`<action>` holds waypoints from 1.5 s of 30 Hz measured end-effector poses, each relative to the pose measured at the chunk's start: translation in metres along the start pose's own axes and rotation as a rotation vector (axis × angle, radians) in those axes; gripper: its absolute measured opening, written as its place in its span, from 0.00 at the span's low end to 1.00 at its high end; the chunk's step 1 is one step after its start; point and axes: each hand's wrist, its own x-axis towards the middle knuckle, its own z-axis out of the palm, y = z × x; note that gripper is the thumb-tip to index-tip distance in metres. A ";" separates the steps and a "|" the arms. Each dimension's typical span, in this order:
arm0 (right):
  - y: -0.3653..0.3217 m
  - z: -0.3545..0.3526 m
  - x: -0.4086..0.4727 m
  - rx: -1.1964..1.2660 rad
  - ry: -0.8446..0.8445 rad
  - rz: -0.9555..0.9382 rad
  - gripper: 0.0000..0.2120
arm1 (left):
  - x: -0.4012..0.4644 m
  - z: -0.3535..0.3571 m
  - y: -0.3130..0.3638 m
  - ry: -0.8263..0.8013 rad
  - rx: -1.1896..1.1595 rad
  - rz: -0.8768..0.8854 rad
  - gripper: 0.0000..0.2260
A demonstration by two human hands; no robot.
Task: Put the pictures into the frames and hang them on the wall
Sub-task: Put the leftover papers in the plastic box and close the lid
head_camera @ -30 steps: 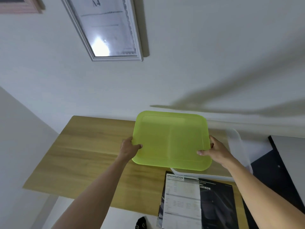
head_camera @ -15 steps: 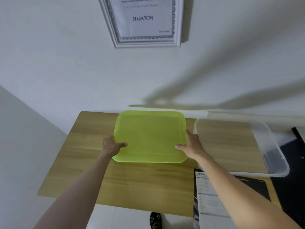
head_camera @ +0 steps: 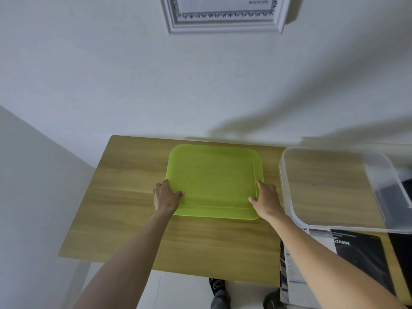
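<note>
On the table (head_camera: 124,219), both hands' fingers grip the green lid (head_camera: 214,181); frame (head_camera: 223,21) cropped above.

Wood table (head_camera: 124,219): green lid (head_camera: 214,179), clear bin (head_camera: 289,197), printed sheets (head_camera: 356,253).

One head-worn camera looks forward and steeply down over the wooden table (head_camera: 133,219) toward the wall (head_camera: 111,74).
</note>
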 end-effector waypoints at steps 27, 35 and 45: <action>0.212 -0.147 -0.108 -0.260 0.426 -0.579 0.11 | -0.222 0.162 0.112 -0.249 0.205 0.172 0.27; 0.319 -0.143 -0.137 -0.416 0.169 0.086 0.30 | -0.285 0.218 0.130 -0.221 0.307 0.061 0.38; 0.304 -0.129 -0.127 -0.081 0.165 0.241 0.30 | -0.287 0.233 0.139 -0.180 0.099 -0.138 0.44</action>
